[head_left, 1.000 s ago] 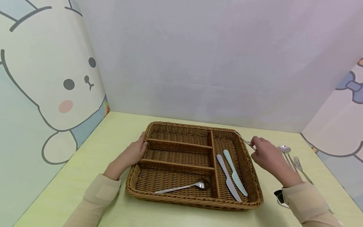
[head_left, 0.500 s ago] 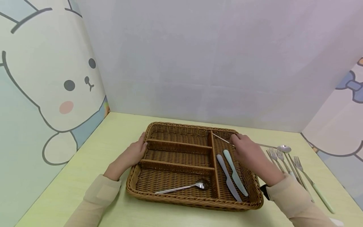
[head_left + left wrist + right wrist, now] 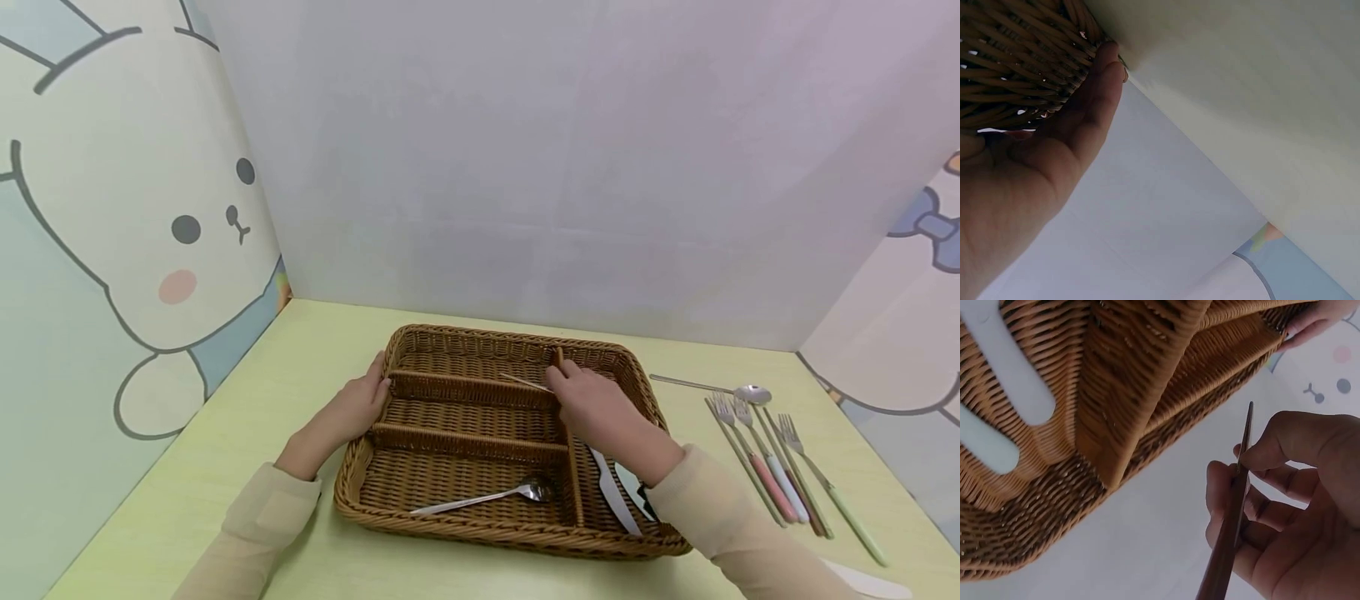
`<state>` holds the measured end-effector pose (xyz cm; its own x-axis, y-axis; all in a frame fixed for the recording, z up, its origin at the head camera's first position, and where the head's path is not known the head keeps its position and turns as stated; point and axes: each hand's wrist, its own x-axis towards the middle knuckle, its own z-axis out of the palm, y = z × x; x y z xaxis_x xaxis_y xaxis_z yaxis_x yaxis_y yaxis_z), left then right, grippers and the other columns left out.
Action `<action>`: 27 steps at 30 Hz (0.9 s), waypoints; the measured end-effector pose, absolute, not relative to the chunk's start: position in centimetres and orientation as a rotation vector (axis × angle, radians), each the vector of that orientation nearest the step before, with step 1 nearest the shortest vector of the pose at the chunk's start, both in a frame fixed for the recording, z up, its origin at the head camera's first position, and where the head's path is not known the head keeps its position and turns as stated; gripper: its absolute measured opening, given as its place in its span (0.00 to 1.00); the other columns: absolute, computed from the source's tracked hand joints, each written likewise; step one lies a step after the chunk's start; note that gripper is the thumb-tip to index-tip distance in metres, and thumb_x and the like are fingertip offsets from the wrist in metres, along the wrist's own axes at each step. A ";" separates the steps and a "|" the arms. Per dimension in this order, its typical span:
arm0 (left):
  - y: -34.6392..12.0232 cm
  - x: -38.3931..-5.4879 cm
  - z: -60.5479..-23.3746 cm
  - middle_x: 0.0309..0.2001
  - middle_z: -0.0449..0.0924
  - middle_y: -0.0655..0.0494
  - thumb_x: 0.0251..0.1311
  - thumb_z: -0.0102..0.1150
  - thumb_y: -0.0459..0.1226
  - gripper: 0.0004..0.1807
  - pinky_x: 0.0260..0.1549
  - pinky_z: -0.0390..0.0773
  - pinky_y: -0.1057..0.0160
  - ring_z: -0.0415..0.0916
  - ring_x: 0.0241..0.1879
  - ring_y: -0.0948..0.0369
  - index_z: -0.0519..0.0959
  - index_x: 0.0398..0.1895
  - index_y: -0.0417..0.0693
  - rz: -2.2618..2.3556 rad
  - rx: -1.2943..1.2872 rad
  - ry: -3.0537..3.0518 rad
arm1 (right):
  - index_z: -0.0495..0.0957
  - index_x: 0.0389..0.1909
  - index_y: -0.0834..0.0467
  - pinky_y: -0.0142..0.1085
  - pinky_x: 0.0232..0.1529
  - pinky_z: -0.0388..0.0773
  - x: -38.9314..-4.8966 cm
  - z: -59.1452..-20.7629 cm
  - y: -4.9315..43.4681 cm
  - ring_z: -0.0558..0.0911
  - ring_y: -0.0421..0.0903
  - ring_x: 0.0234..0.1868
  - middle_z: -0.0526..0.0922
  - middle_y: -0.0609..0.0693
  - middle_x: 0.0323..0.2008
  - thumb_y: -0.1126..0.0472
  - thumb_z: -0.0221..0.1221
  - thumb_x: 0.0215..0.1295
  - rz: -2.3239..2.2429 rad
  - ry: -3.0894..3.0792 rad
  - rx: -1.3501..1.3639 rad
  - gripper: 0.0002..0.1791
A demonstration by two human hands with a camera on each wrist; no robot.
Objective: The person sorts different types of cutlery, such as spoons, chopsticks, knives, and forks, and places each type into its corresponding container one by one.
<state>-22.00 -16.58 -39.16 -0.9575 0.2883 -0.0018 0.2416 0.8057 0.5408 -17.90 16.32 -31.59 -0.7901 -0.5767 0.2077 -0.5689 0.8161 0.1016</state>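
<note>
A brown wicker tray with several compartments stands on the table. My left hand rests against its left side, the fingers lying straight along the wicker in the left wrist view. With my right hand I pinch a thin chopstick between thumb and fingers above the long divider. Its slim tip points left over the back compartments. Under my right arm, a lilac-handled knife and a mint-handled knife lie in the right compartment. A metal spoon lies in the front compartment.
On the table right of the tray lie several forks, including a green-handled fork, a pink-handled fork, a long-handled spoon and more chopsticks. A white handle shows at the front right. A wall stands behind.
My right hand has moved left with the chopstick, from outside the tray's right rim to over the long divider. My left hand and the tray stay in place.
</note>
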 end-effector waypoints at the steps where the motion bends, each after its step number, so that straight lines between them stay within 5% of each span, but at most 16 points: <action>1: -16.6 -22.0 -39.2 0.19 0.66 0.52 0.72 0.30 0.38 0.31 0.28 0.70 0.60 0.54 0.09 0.64 0.35 0.69 0.30 0.853 0.425 2.905 | 0.70 0.34 0.59 0.30 0.17 0.57 -18.0 -31.8 16.1 0.60 0.40 0.18 0.69 0.50 0.26 0.73 0.58 0.54 -0.043 -2.779 0.910 0.10; 9: -16.6 -22.2 -39.2 0.16 0.65 0.53 0.72 0.30 0.37 0.31 0.21 0.67 0.63 0.53 0.09 0.64 0.34 0.69 0.30 0.858 0.416 2.898 | 0.72 0.43 0.60 0.31 0.20 0.60 -18.7 -33.2 14.4 0.64 0.40 0.22 0.71 0.51 0.31 0.75 0.52 0.59 -0.018 -2.826 1.098 0.13; 27: -16.6 -22.3 -39.4 0.14 0.64 0.55 0.72 0.30 0.38 0.32 0.20 0.66 0.64 0.53 0.09 0.64 0.34 0.69 0.30 0.853 0.433 2.907 | 0.73 0.39 0.57 0.30 0.31 0.71 -19.4 -35.0 12.4 0.70 0.42 0.36 0.70 0.49 0.37 0.76 0.54 0.59 0.156 -3.089 1.240 0.13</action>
